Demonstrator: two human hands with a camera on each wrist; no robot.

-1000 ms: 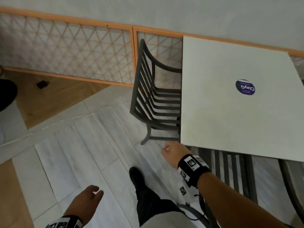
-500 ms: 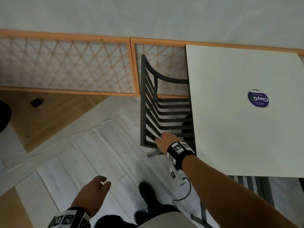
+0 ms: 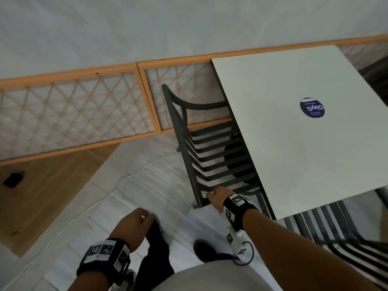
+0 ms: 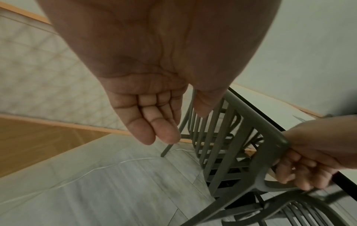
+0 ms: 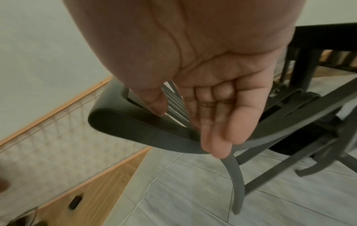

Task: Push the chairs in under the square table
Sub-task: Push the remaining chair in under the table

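A dark grey slatted chair [image 3: 182, 143] stands at the left side of the white square table [image 3: 294, 143], its seat partly under the top. My right hand [image 3: 214, 197] grips the near corner of the chair's back rail [image 4: 241, 119]. In the left wrist view the right hand's fingers [image 4: 301, 166] curl round that rail. The right wrist view shows the thumb [image 5: 154, 100] on the rail's [image 5: 135, 126] other side. My left hand [image 3: 134, 223] hangs loosely curled over the floor and holds nothing [image 4: 154, 122]. A second grey chair [image 3: 336, 234] sits at the table's near side.
A lattice screen [image 3: 73, 114] with an orange frame runs along the wall behind the chair. A thin white cable [image 3: 117, 185] crosses the tiled floor. A small dark object [image 3: 12, 179] lies on the wooden floor at left. My shoe [image 3: 205, 250] is close to the chair.
My right hand went from the table's near left corner to the chair's back rail and took hold of it. My left hand came forward and up.
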